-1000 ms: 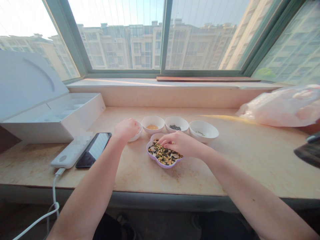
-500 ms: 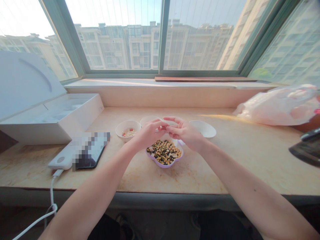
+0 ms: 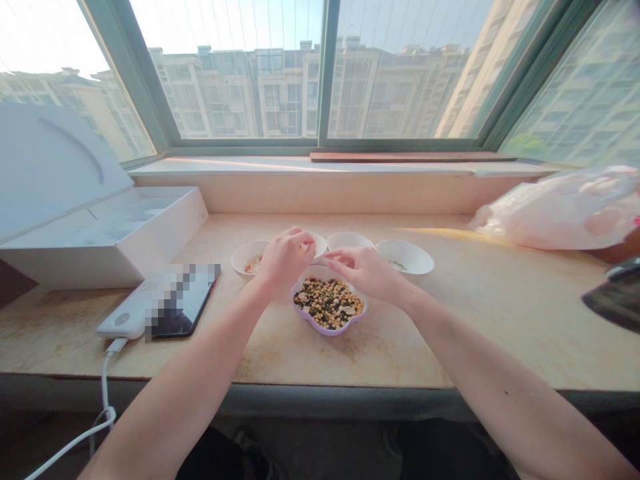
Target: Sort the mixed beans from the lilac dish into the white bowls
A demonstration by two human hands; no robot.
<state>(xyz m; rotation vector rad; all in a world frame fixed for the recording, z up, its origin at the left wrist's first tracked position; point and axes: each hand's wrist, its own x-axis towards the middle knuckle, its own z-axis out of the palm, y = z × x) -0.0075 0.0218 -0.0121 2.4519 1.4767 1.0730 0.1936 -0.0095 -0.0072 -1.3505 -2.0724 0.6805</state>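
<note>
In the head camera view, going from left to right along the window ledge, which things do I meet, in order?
White open box → white power bank → phone → white bowl with pale and red bits → purple flower-shaped dish of mixed beans → white bowl → plastic bag

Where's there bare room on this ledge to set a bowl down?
Bare stone runs right of the purple dish, from the rightmost bowl to below the bag. A strip also lies along the front edge. It's crowded around the dish, with the bowls, left hand and right hand, and leftward by the phone and box.
</note>
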